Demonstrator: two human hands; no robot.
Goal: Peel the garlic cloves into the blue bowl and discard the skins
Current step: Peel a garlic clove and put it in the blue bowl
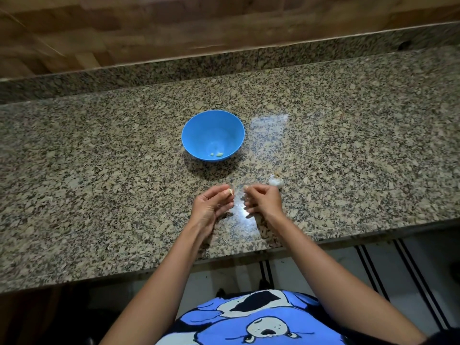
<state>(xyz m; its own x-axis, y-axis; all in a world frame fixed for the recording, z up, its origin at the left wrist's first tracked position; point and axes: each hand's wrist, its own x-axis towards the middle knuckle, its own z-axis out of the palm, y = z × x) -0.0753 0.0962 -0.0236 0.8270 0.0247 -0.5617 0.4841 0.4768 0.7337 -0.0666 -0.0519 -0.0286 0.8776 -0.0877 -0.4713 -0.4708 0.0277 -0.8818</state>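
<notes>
A speckled granite countertop (99,170), polished and mottled in beige, grey and black, runs across the view, with a raised granite lip at the back and a wood-grain wall (149,26) beyond it.

The left hand (211,202) hovers just above the stone near the front edge, palm turned inward. Its thumb and forefinger are curled in, pinching a small, pale, smooth garlic clove (230,191) at their tips, while the other fingers are loosely bent below. The clove's long axis seems to run roughly away from the person, toward the bowl; which end is the pointed one is too small to tell.

Farther back, just beyond the hands, a round blue plastic bowl (194,130) with smooth matte walls stands upright on the counter. Two small peeled cloves (217,154), pale yellow-green, lie at the bottom against its near wall, the larger with its long axis left to right.

The right hand (262,200) faces the left one, close but apart. Its fingers are curled, thumb and forefinger tips brought together; whether they pinch a scrap of skin I cannot tell.

Just beyond its knuckles a white, papery garlic bulb (275,182) sits on the stone, rounded, with a brownish tuft on its far side.

A blue cartoon-print shirt (249,319) fills the bottom edge.
</notes>
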